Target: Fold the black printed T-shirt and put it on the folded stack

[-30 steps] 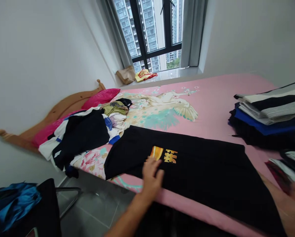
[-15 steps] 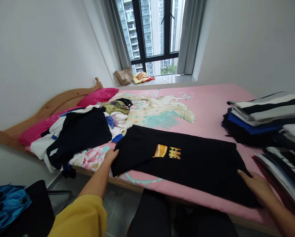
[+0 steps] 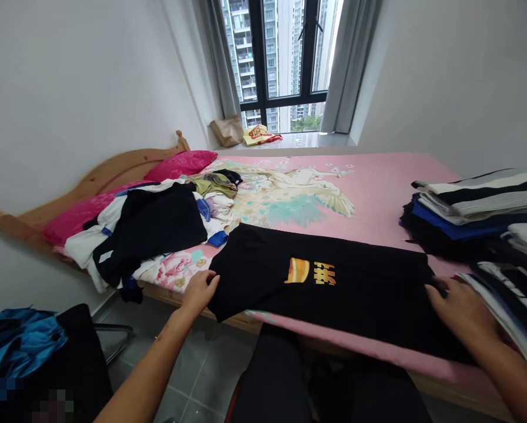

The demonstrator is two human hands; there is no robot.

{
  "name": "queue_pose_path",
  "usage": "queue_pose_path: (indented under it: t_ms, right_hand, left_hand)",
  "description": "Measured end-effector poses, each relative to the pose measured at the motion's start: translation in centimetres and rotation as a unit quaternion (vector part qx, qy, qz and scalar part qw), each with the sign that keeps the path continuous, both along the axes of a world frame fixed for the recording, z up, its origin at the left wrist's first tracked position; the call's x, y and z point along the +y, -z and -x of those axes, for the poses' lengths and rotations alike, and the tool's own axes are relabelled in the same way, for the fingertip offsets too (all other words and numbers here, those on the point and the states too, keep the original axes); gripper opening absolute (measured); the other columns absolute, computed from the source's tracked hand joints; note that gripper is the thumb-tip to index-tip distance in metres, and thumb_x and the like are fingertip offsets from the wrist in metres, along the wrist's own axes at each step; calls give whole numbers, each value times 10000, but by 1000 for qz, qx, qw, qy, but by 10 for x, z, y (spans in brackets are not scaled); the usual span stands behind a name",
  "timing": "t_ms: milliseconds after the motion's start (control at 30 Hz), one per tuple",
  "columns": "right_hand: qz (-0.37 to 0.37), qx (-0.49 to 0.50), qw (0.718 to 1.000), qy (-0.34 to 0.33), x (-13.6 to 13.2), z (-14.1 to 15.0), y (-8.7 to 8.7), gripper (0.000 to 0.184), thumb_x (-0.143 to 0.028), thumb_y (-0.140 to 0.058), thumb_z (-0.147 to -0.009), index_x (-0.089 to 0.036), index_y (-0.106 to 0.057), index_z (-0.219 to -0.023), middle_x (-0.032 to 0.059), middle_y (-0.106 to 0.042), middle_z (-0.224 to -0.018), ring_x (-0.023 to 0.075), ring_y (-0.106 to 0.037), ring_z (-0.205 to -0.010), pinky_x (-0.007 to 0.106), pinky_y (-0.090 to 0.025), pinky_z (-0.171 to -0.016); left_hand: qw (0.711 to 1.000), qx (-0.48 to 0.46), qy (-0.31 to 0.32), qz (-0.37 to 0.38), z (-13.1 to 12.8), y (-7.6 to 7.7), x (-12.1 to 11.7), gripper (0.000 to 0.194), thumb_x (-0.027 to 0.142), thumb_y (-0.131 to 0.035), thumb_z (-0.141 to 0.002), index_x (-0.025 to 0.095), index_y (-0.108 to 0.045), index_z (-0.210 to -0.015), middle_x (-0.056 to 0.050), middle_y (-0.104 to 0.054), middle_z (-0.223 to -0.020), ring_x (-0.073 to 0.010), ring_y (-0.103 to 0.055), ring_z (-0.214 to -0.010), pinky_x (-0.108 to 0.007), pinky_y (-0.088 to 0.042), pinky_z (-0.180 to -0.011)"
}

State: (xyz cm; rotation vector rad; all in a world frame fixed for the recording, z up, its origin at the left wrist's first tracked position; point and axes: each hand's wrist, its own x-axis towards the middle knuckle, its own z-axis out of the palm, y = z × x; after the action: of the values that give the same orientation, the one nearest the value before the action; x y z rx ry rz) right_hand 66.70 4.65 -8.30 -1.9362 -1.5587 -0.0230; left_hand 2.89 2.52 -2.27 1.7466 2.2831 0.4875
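A black T-shirt with an orange and yellow print lies lengthwise along the near edge of the bed, folded into a long strip. My left hand is closed on its left end, thumb and fingers pinching the cloth near the sleeve. At the opposite end, my right hand has its thumb and curled fingers closed on the shirt's right edge; some of those fingers are hidden. The cloth between my hands lies mostly flat, and its near side reaches over the edge of the pink bedsheet.
Loose clothes are heaped on the left beside pink pillows. Stacked folded clothes stand at the right, close to my right hand. A chair holding blue cloth is at lower left. Paper bag on the windowsill.
The view has shifted slightly. My right hand has moved up along the shirt's right edge, toward its far corner. My left hand still pinches the left end.
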Motion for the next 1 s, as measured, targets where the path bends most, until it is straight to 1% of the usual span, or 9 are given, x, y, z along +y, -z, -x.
queue_pose_path:
  t_ms: [67, 200, 333, 467, 633, 733, 833, 933, 1000]
  right_hand:
    - [41, 28, 996, -68, 2, 56, -21, 307, -420, -486, -800, -217, -649, -961, 160, -653, -1003, 258, -602, -897, 405, -441, -772]
    - [102, 100, 955, -261, 8, 177, -45, 292, -414, -464, -835, -223, -650, -956, 67, -653, -1015, 209, -594, -963, 361, -446, -874]
    - [147, 111, 920, -345, 18, 268, -39, 296, -361, -471, -839, -194, -629, -1027, 69, -651, -1005, 208, -596, -942, 363, -463, -841]
    - [148, 127, 916, -351, 29, 320, -26, 355, -339, -530, -812, -162, -584, -1115, 88, -637, -1016, 220, -584, -975, 384, -458, -876]
    - [57, 115, 937, -324, 34, 337, -14, 335, -333, -480, -853, -162, -568, -1127, 112, -605, -1099, 239, -536, -1069, 424, -416, -958]
    - [14, 107, 947, -303, 41, 321, -6, 290, -302, -441, -869, -169, -587, -1081, 107, -609, -1088, 240, -530, -1068, 446, -410, -962]
    - [-1, 106, 951, -289, 55, 298, -1, 285, -300, -430, -871, -163, -600, -1055, 104, -617, -1062, 233, -545, -1030, 446, -425, -947]
    - [-4, 104, 954, -282, 72, 281, 0, 301, -301, -441, -856, -168, -602, -1073, 103, -615, -1081, 238, -541, -1053, 457, -423, -958]
    - [2, 105, 953, -283, 80, 280, -2, 301, -299, -456, -843, -175, -608, -1071, 99, -618, -1083, 241, -544, -1058, 464, -424, -960]
  left_hand:
    - [999, 18, 23, 23, -11, -1, 5, 397, 462, -504, -807, 185, -621, -1066, -105, -645, -1092, -245, -565, -1071, -326, -388, -925]
    - [994, 7, -30, 102, -12, 7, 21, 576, 488, -632, -693, 142, -564, -1148, -162, -634, -1120, -312, -587, -1044, -360, -429, -819]
    - [991, -36, -51, 115, 3, 18, 24, 423, 360, -697, -639, 151, -599, -993, -102, -689, -932, -245, -653, -840, -291, -454, -684]
    - [994, -71, -34, 74, 4, 20, 13, 217, 290, -623, -724, 177, -600, -908, -45, -682, -891, -182, -639, -809, -262, -462, -707]
    - [995, -99, -1, -3, -10, 13, 25, 331, 298, -554, -807, 167, -573, -1111, -77, -618, -1143, -184, -576, -1034, -276, -428, -888]
    - [992, -124, 1, -11, -21, 14, 57, 316, 278, -587, -784, 175, -608, -1082, -89, -631, -1127, -213, -566, -1072, -309, -400, -939]
    - [986, -165, -32, -3, -32, 19, 95, 467, 313, -673, -708, 165, -581, -1142, -122, -628, -1135, -272, -553, -1109, -373, -389, -958]
    - [969, -231, -80, 23, -43, 25, 125, 556, 293, -728, -634, 132, -563, -1140, -141, -655, -1034, -309, -591, -1042, -398, -459, -859]
    - [950, -289, -103, 51, -50, 28, 135, 405, 260, -692, -660, 111, -599, -1024, -123, -673, -863, -286, -650, -871, -363, -514, -705]
